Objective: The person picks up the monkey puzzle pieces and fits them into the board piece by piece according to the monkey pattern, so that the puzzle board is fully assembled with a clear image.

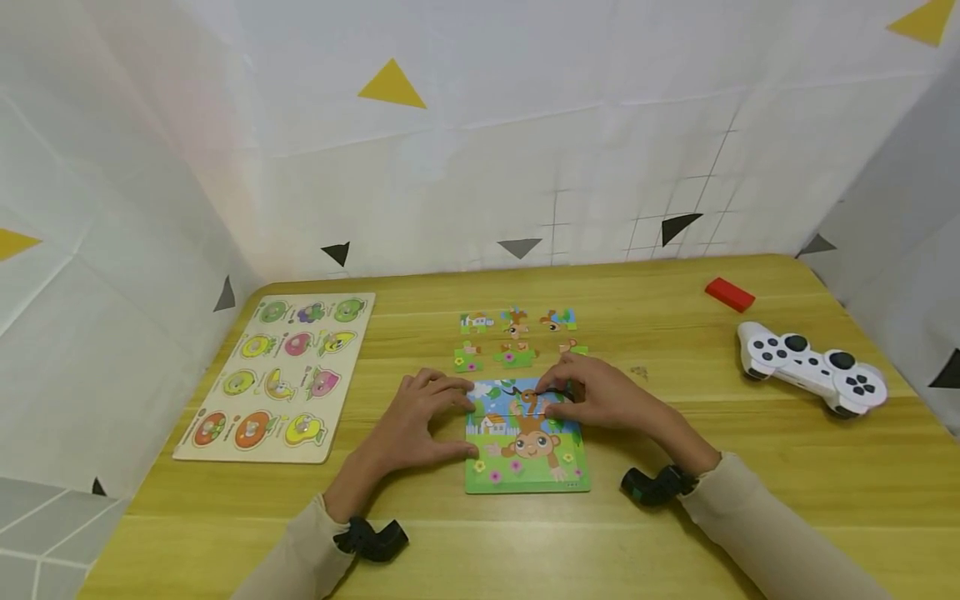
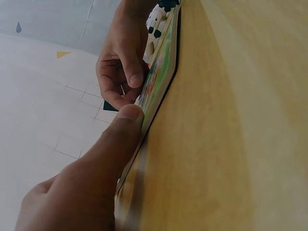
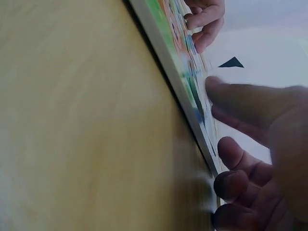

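The puzzle board point(image 1: 517, 479) lies flat, showing a monkey, a small house and flowers. My left hand point(image 1: 422, 423) is at its left side, thumb and fingertips against the edge; in the left wrist view the thumb point(image 2: 126, 118) touches that edge. Over the board's upper right is my right hand point(image 1: 603, 396), fingers bent and fingertips at the picture's surface. The right wrist view has the right hand point(image 3: 255, 144) beside the board point(image 3: 168, 62), thumb and fingers apart. Whether a piece lies under its fingertips is hidden.
Loose puzzle pieces point(image 1: 515, 358) lie in two rows beyond the board. A fruit puzzle board point(image 1: 337, 433) is at the left. On the right are a white game controller point(image 1: 810, 372) and a red block point(image 1: 730, 294). A tiny scrap point(image 1: 639, 372) lies beside the right hand.
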The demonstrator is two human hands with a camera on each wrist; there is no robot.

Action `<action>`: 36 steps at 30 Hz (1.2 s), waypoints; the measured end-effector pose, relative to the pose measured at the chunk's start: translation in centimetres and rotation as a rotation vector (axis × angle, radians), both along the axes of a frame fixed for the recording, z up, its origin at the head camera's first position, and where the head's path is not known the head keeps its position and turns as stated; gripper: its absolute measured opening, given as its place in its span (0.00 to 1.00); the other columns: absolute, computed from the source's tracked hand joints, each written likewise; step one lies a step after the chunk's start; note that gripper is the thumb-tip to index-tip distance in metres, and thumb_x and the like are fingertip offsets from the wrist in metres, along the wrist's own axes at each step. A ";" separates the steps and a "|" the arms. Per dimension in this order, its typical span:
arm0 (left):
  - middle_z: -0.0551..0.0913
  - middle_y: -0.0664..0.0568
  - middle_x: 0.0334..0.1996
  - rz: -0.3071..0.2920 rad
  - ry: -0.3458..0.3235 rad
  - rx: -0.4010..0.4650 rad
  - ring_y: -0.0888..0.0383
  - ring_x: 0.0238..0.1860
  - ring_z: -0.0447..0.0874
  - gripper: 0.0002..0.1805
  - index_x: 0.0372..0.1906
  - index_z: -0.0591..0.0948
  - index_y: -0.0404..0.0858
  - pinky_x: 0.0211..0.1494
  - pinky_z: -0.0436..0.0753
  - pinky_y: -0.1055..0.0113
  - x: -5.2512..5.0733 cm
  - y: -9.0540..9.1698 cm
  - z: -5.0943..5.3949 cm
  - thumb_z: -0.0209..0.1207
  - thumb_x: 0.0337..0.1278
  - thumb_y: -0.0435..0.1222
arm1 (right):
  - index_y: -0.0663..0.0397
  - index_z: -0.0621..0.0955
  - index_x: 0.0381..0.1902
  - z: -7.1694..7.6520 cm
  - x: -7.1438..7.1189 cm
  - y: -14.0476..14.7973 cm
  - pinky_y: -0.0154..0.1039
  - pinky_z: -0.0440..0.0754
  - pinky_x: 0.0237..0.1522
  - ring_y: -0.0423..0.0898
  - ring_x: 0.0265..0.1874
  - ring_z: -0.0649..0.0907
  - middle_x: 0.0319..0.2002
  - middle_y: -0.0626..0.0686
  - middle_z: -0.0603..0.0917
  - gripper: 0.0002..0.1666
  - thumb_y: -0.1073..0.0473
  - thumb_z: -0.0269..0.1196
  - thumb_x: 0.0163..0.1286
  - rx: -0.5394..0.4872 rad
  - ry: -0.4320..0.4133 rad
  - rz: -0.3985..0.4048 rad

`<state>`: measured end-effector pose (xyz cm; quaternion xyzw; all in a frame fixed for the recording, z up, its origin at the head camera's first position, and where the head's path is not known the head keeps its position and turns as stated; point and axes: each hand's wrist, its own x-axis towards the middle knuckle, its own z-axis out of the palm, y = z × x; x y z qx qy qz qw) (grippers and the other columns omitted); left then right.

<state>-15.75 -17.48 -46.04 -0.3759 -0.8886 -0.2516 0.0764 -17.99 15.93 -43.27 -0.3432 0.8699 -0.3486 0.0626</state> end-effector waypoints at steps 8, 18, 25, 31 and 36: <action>0.79 0.61 0.65 0.004 0.007 -0.009 0.59 0.63 0.71 0.28 0.51 0.84 0.57 0.60 0.66 0.51 0.0 -0.1 -0.1 0.68 0.49 0.67 | 0.45 0.87 0.50 -0.4 -0.4 0.2 0.37 0.73 0.39 0.35 0.20 0.69 0.38 0.42 0.86 0.14 0.51 0.70 0.69 -0.042 -0.019 0.017; 0.79 0.61 0.65 0.005 -0.001 -0.006 0.58 0.63 0.71 0.28 0.51 0.84 0.57 0.61 0.66 0.51 0.1 -0.2 0.0 0.68 0.49 0.67 | 0.48 0.87 0.48 -0.3 -0.2 -0.1 0.33 0.72 0.28 0.34 0.21 0.71 0.29 0.42 0.82 0.11 0.56 0.69 0.70 -0.093 -0.049 0.032; 0.79 0.61 0.65 -0.001 0.007 0.001 0.59 0.63 0.71 0.28 0.51 0.84 0.57 0.60 0.65 0.52 0.0 0.0 0.1 0.69 0.48 0.67 | 0.49 0.87 0.47 0.3 0.0 -0.4 0.33 0.72 0.26 0.35 0.19 0.71 0.25 0.43 0.81 0.09 0.58 0.68 0.70 -0.131 -0.051 0.034; 0.79 0.61 0.65 -0.004 0.013 0.013 0.58 0.63 0.71 0.29 0.51 0.84 0.57 0.60 0.66 0.51 0.0 0.0 0.1 0.69 0.47 0.67 | 0.50 0.87 0.46 1.3 -0.6 -1.5 0.33 0.71 0.25 0.36 0.19 0.71 0.24 0.43 0.78 0.08 0.58 0.68 0.70 -0.119 0.005 0.025; 0.78 0.62 0.66 0.004 0.003 -0.004 0.59 0.64 0.71 0.29 0.52 0.83 0.58 0.61 0.66 0.52 -0.1 -0.1 0.0 0.67 0.49 0.68 | 0.54 0.88 0.46 2.2 -1.8 -2.7 0.34 0.72 0.25 0.37 0.20 0.73 0.26 0.43 0.81 0.10 0.59 0.69 0.69 -0.125 0.072 0.039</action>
